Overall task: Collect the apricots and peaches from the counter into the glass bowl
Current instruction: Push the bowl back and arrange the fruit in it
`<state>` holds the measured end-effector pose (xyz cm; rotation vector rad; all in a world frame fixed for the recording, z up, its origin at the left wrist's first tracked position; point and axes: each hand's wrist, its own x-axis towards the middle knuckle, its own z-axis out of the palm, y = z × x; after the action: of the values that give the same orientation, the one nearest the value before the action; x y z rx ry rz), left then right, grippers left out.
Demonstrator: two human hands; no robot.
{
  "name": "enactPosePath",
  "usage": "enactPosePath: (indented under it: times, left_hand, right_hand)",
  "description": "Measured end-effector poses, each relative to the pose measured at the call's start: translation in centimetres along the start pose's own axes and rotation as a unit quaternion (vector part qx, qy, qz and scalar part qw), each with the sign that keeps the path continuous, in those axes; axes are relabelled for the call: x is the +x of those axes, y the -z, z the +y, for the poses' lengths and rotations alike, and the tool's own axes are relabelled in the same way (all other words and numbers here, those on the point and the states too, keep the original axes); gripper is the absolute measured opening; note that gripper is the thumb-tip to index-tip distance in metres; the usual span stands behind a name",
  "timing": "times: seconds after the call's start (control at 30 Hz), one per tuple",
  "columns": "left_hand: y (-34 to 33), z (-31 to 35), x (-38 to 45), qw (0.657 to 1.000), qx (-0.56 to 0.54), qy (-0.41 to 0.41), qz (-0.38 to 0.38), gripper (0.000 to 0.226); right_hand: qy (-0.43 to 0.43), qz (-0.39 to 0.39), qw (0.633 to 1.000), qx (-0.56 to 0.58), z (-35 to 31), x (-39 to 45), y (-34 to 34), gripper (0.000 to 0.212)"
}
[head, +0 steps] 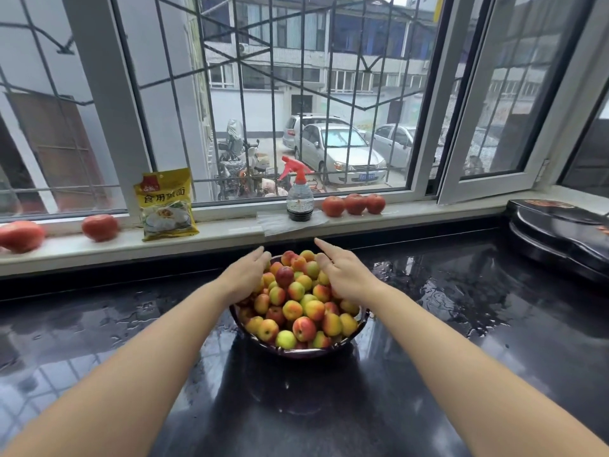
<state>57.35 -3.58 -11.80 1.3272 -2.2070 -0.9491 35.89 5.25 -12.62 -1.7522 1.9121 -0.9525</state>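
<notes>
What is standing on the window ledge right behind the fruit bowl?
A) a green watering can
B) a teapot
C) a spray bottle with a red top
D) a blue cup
C: a spray bottle with a red trigger top stands on the window ledge, just behind the glass bowl piled with fruit.

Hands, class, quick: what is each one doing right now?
Left hand: open, resting on the fruit.
Right hand: open, resting on the fruit.
</notes>
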Motion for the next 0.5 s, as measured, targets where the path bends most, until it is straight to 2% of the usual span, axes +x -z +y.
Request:
enactPosePath:
  times: [0.07, 0.2, 0.27, 0.37, 0.43, 0.5]
  left_hand:
    - [0.0, -0.1, 0.3, 1.0, -0.004, -0.015, 0.003, 0.04]
    - [0.2, -0.6, 0.8, 0.996, -0.07, -0.04, 0.028, 0.045]
    - [0.1, -0.6, 0.8, 0.995, -0.087, -0.043, 0.032, 0.048]
    - [-0.1, -1.1, 1.0, 0.986, -0.15, -0.019, 0.064, 0.051]
    - [0.1, -1.3, 1.0, 0.975, -0.204, -0.011, 0.088, 0.046]
    - [0.4, -1.4, 1.3, 0.975, -0.191, -0.013, 0.113, 0.042]
  right_hand:
    - [-0.003, 0.007, 1.0, -0.031, 0.2, 0.3, 0.1, 0.052]
    - [0.035, 0.001, 0.994, -0.108, 0.4, 0.6, -0.5, 0.049]
    - [0.025, 0.035, 0.991, -0.129, 0.3, 1.2, -0.7, 0.041]
    - [-0.064, 0.116, 0.99, -0.039, -0.3, 1.8, 0.0, 0.031]
    - [-0.089, 0.121, 0.989, 0.012, -0.4, 1.7, 0.6, 0.036]
    - [-0.086, 0.109, 0.99, 0.007, -0.2, 1.4, 0.7, 0.042]
